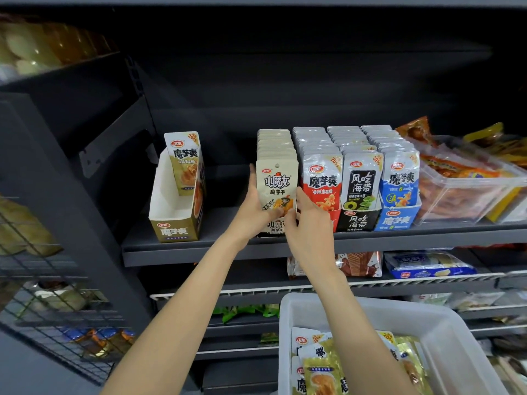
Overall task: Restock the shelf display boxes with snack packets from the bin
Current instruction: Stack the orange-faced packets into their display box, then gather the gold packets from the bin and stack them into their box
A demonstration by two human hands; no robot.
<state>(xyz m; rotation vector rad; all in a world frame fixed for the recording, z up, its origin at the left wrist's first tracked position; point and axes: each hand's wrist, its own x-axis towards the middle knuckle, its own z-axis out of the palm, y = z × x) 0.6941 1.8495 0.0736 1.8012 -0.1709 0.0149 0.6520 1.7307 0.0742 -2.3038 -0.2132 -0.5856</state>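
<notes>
Head view: both hands [285, 212] on 小魔女 魔芋干 packet [277, 185].

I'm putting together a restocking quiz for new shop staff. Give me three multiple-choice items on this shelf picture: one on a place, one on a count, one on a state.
1. Where does the gold display box stand?
A. left of the other boxes, set apart by a gap
B. between the red and black boxes
C. inside the bin

2. How many packets stand in the gold display box?
A. none
B. one
C. five

3. How full is the red display box?
A. empty
B. holds one packet
C. packed front to back

Answers: 1 A, bare shelf lies between it and the beige box. 2 B, a single gold packet leans at its back. 3 C, packet tops run in a row to the rear.
</notes>
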